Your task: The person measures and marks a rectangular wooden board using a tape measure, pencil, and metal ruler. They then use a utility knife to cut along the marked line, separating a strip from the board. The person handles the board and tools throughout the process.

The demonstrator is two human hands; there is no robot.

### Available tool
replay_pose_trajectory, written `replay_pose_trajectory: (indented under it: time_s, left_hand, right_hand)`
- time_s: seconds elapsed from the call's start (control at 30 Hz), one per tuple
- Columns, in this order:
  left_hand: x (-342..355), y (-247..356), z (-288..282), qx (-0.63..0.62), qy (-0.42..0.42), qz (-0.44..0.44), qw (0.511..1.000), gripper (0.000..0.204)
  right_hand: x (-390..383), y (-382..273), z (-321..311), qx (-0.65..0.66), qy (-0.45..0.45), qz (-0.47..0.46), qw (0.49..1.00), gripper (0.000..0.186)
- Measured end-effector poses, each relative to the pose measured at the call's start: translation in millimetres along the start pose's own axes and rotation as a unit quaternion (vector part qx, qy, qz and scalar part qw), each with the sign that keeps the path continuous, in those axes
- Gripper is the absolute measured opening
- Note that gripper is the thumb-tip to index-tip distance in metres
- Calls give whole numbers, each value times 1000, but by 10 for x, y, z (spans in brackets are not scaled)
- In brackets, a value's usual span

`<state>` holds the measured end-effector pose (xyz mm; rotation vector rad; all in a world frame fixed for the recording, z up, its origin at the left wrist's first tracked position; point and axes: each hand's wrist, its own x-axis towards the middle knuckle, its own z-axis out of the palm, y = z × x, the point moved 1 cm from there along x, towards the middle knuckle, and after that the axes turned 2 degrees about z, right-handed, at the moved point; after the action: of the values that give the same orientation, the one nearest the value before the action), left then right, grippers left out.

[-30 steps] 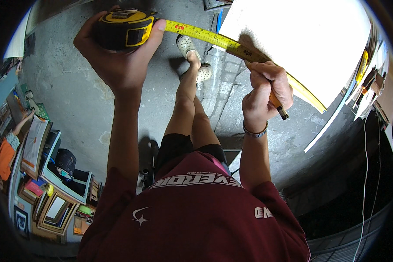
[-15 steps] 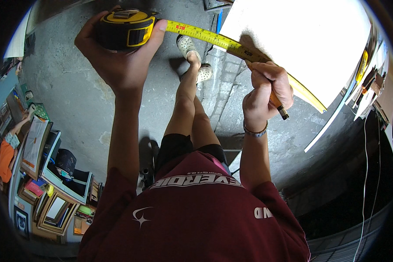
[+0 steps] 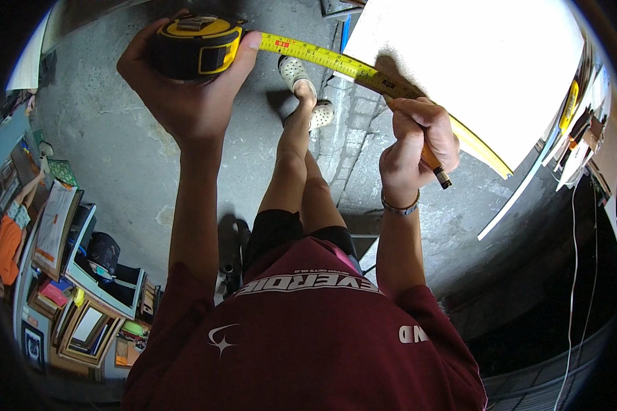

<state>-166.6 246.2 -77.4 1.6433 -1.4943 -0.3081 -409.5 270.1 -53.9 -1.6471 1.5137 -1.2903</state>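
"Start at the far left. What's there?"

"Another person in orange [image 3: 5, 252], partly cut off by the dark rim, beside pale blue shelving [image 3: 101, 299]. A stack of wooden frames [image 3: 81, 330] sits low in it."

"And the left grip [image 3: 190, 109]?"

"Closed around a black and yellow tape measure [image 3: 197, 49], up over the grey floor [image 3: 116, 137]. The thumb lies by the mouth, where the yellow blade [image 3: 308, 51] comes out."

"Where does the blade run?"

"Rightward and down the view, past the person's pale clogs [image 3: 295, 74] below, then across the corner of a big white board [image 3: 473, 55] and along its near edge. Its far end shows past the right grip [image 3: 418, 140]."

"How is that one?"

"Curled tight on an orange pencil [image 3: 432, 157], point toward the blade, dark butt end sticking out below the fist. I can't tell whether the point touches the blade. There's a bracelet [image 3: 401, 207] on the wrist."

"Anything farther right?"

"A yellow tool [image 3: 569, 104] beside the board's right edge, next to some clutter, and a pale cord [image 3: 573, 260] hanging below."
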Motion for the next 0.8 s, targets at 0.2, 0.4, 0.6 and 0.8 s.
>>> replay_pose_trajectory:
  time_s: [0.2,0.4,0.6,0.8]
  left_hand:
    - [11,-56,34,15,13,23,1000,91]
    - [-23,-50,53,50,18,4,999,89]
    - [-125,71,-31,49,17,-27,998,80]
    - [155,593,-126,-134,31,-122,983,74]
  right_hand:
    - [11,-29,-39,-17,-30,19,999,13]
    - [98,-166,-751,465,102,245,844,10]
    - [177,-315,-2173,160,157,143,964,41]
    - [384,-744,-3209,-208,328,65,919,53]
